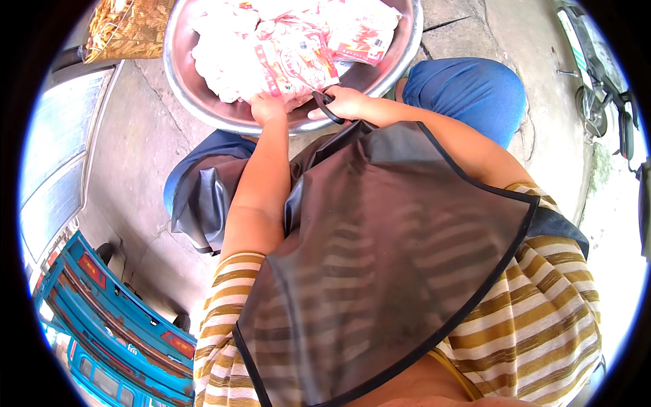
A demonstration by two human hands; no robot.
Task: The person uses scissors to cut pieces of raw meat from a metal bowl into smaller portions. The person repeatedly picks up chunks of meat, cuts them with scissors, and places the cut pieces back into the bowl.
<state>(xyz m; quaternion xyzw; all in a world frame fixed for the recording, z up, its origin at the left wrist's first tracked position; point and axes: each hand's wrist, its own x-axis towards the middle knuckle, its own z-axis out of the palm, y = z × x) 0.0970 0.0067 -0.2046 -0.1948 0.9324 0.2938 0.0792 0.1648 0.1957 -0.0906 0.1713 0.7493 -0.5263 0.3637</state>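
A wide metal basin [179, 81] lies before me, piled with pale, overexposed contents and plastic packets printed in red and white. My left hand [268, 108] grips the near left edge of the front packet [300, 61]. In my right hand [348, 104] is a pair of black-handled scissors [325, 103], its blades directed at that packet's near right edge. Glare hides most of the blades and the packet's details. Another printed packet [363, 43] rests against the basin's far right wall.
My knees in blue trousers [465, 96] flank the basin, and a dark translucent apron [386, 244] covers my front. A mesh sack [145, 30] of yellowish pieces stands at upper left. A blue truck [122, 315] is at lower left, a two-wheeler [595, 96] at right.
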